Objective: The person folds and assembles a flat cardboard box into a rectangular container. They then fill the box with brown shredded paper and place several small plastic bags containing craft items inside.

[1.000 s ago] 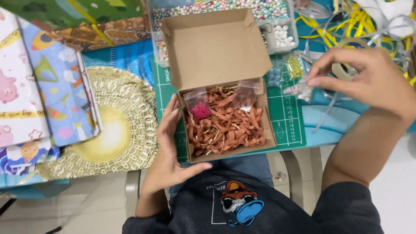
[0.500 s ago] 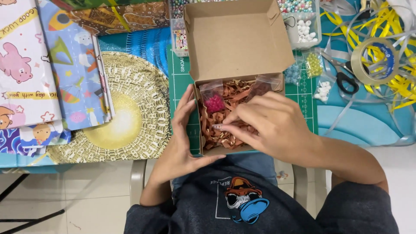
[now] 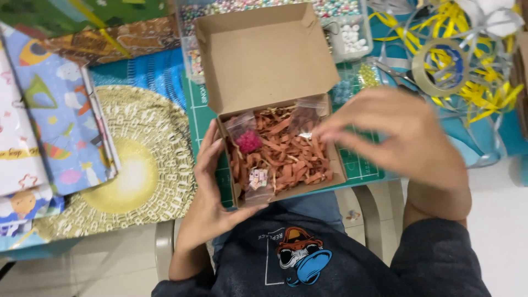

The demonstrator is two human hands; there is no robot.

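Since half a second ago your right hand (image 3: 393, 137) has pulled back from the middle of the box (image 3: 280, 146) to its right rim, and a small clear bag of letter beads (image 3: 258, 179) now lies on the shreds (image 3: 286, 157) near the front left corner.

Starting at the left, the gift papers (image 3: 49, 115) and the gold sheet (image 3: 126, 170) lie well clear of the work, so leave them. Your left hand (image 3: 212, 190) lies flat, fingers apart, along the box's left wall with the palm curling under the front corner; keep it there as a brace, since the box overhangs the table edge towards your lap. Inside, a pink bead bag (image 3: 247, 140) sits at the back left, and the letter bag just in front of it. Spread the bags apart on the shreds rather than stacking them, so the lid (image 3: 264, 55) can close flat.

Your right hand hovers over the far right corner, fingertips (image 3: 324, 132) loosely pinched; it is blurred, so I cannot tell whether it grips the clear bag (image 3: 308, 118) there. Press lightly. On the right, tape (image 3: 434, 69) and yellow ribbon (image 3: 484, 93) stay within reach.
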